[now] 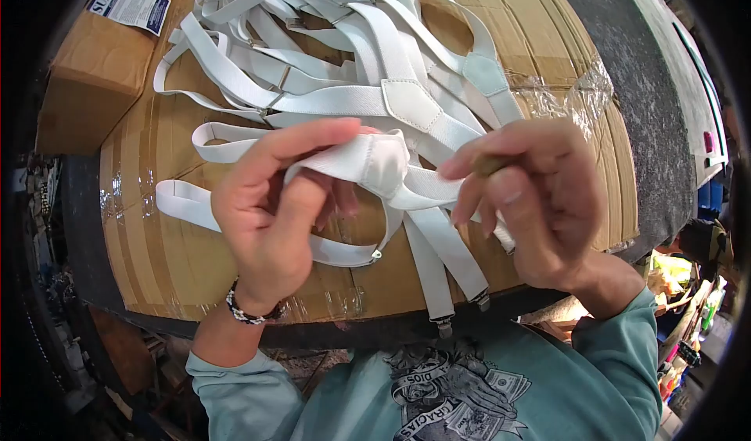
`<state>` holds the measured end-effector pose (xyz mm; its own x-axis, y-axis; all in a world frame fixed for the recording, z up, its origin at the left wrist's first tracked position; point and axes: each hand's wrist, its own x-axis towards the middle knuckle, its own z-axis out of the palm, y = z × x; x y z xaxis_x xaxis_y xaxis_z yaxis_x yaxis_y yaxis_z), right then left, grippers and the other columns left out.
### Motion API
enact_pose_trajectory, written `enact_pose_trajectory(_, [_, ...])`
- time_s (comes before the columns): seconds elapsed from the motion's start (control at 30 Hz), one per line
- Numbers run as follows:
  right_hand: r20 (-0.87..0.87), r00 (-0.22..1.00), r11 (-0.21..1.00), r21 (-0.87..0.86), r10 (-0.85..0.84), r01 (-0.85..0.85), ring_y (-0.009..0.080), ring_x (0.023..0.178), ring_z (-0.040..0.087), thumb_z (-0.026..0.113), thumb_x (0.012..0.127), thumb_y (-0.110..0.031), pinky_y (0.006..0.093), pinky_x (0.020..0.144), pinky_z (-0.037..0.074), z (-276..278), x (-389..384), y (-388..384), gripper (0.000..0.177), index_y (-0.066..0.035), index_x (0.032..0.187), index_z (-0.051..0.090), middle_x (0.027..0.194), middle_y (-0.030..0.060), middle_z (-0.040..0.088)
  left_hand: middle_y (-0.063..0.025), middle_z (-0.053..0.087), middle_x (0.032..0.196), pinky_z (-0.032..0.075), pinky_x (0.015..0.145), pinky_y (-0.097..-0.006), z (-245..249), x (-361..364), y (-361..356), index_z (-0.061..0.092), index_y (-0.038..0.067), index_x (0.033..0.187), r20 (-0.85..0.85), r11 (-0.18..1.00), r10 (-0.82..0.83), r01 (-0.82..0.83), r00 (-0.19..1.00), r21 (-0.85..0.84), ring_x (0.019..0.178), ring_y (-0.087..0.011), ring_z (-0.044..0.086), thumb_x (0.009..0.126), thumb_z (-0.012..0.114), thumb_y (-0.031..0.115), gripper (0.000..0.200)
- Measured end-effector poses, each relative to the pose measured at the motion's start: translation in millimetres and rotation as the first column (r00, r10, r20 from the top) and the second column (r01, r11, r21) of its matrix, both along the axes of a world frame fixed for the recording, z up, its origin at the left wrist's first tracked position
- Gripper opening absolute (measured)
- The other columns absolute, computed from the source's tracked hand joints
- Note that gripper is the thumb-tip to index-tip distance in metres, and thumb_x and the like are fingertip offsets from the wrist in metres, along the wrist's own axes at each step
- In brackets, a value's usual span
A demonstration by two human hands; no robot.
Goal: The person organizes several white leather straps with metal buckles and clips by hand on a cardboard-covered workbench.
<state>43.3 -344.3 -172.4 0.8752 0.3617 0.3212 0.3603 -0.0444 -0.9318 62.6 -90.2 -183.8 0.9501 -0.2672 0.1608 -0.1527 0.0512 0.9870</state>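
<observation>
White elastic suspenders [386, 163] are held up by my left hand [270, 206], its thumb and fingers closed on a strap beside the pale joining patch. My right hand [547, 198] is just to the right of that patch, thumb and fingertips pinched together. A small brownish thing shows between those fingertips; I cannot tell what it is. Straps of the held pair hang over the cardboard below my hands. Two strap ends with metal clips [445, 328] reach past the front edge of the cardboard.
More white suspenders [313, 101] lie heaped behind my hands, with metal adjusters and stitched patches. They rest on flattened cardboard [164, 261], taped in places, over a dark tabletop [645, 89]. A cardboard box [102, 73] with a printed label stands at the back left.
</observation>
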Motion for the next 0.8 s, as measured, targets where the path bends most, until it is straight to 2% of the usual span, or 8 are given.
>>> enact_pose_trajectory(0.1, [0.089, 0.995, 0.993, -0.106, -0.047, 0.057, 0.0193, 0.103, 0.062, 0.043, 0.107, -0.010, 0.0311, 0.087, 0.049, 3, 8, -7, 0.019, 0.002, 0.122, 0.044, 0.122, 0.0255, 0.061, -0.0179, 0.073, 0.109, 0.045, 0.056, -0.0195, -4, 8, 3, 0.064, -0.007, 0.119, -0.025, 0.970, -0.049, 0.041, 0.998, -0.240, 0.069, -0.0081, 0.062, 0.096, 0.039, -0.003, 0.034])
enact_pose_trajectory(0.13, [0.076, 0.996, 0.993, -0.109, -0.041, 0.049, 0.0204, 0.111, 0.059, 0.043, 0.107, -0.012, 0.0337, 0.094, 0.047, 3, 9, -8, 0.020, 0.002, 0.122, 0.045, 0.125, 0.0263, 0.059, -0.0203, 0.072, 0.110, 0.053, 0.066, -0.0236, -5, 8, 7, 0.063, -0.007, 0.117, -0.101, 0.955, -0.047, 0.015, 0.994, -0.296, 0.080, -0.0138, 0.067, 0.092, 0.035, -0.005, 0.037])
enact_pose_trajectory(0.27, [-0.097, 0.991, 0.989, 0.119, 0.097, -0.085, 0.0232, 0.124, 0.056, 0.045, 0.109, -0.019, 0.0383, 0.106, 0.042, -6, 10, 0, 0.024, 0.000, 0.122, 0.046, 0.132, 0.0254, 0.058, -0.0212, 0.070, 0.113, 0.052, 0.100, -0.0388, -2, 10, 2, 0.063, -0.006, 0.116, -0.063, 0.854, -0.217, 0.158, 0.974, -0.495, 0.110, -0.0262, 0.067, 0.092, 0.035, -0.006, 0.036])
enact_pose_trajectory(0.37, [-0.329, 0.899, 0.935, 0.298, 0.288, -0.190, 0.0225, 0.126, 0.055, 0.045, 0.109, -0.020, 0.0388, 0.110, 0.039, -3, 6, 3, 0.023, 0.000, 0.122, 0.046, 0.135, 0.0237, 0.058, -0.0207, 0.070, 0.113, 0.051, 0.101, -0.0384, -3, 8, -4, 0.063, -0.006, 0.116, -0.074, 0.889, -0.155, 0.106, 0.985, -0.445, 0.110, -0.0251, 0.067, 0.092, 0.037, -0.007, 0.035])
enact_pose_trajectory(0.53, [-0.281, 0.924, 0.966, 0.098, 0.258, -0.240, 0.0125, 0.098, 0.058, 0.060, 0.103, -0.018, 0.0284, 0.088, 0.047, 2, 3, 2, 0.019, -0.001, 0.110, 0.062, 0.106, 0.0055, 0.064, -0.0179, 0.066, 0.126, 0.047, 0.104, -0.0352, -3, 16, 1, 0.067, -0.005, 0.116, -0.118, 0.973, -0.120, 0.094, 0.986, -0.210, 0.115, -0.0222, 0.063, 0.093, 0.044, -0.006, 0.032])
enact_pose_trajectory(0.63, [-0.208, 0.954, 0.975, 0.099, 0.215, -0.198, 0.0129, 0.098, 0.059, 0.061, 0.102, -0.017, 0.0293, 0.089, 0.047, 3, 4, 0, 0.018, 0.000, 0.108, 0.063, 0.101, 0.0059, 0.065, -0.0186, 0.061, 0.135, 0.044, 0.108, -0.0352, 2, 21, 0, 0.066, -0.005, 0.119, 0.203, 0.994, -0.111, 0.109, 0.973, 0.020, 0.124, -0.0226, 0.059, 0.087, 0.047, -0.008, 0.037])
enact_pose_trajectory(0.77, [-0.115, 0.985, 0.986, 0.126, 0.127, -0.113, 0.0131, 0.098, 0.060, 0.062, 0.100, -0.014, 0.0297, 0.090, 0.047, 5, 9, -6, 0.016, 0.000, 0.107, 0.065, 0.099, 0.0056, 0.066, -0.0210, 0.055, 0.141, 0.042, 0.110, -0.0413, 50, 6, 4, 0.065, -0.006, 0.122, 0.515, 0.983, 0.054, -0.136, 0.855, 0.122, 0.133, -0.0304, 0.052, 0.082, 0.055, -0.002, 0.041])
enact_pose_trajectory(0.8, [-0.079, 0.992, 0.988, 0.128, 0.101, -0.090, 0.0131, 0.099, 0.060, 0.062, 0.100, -0.013, 0.0298, 0.090, 0.047, 5, 10, -8, 0.015, 0.000, 0.107, 0.065, 0.099, 0.0055, 0.066, -0.0232, 0.054, 0.142, 0.042, 0.109, -0.0458, 64, -3, 5, 0.063, -0.006, 0.125, 0.630, 0.973, 0.008, -0.152, 0.776, 0.176, 0.131, -0.0334, 0.053, 0.087, 0.053, 0.011, 0.042])
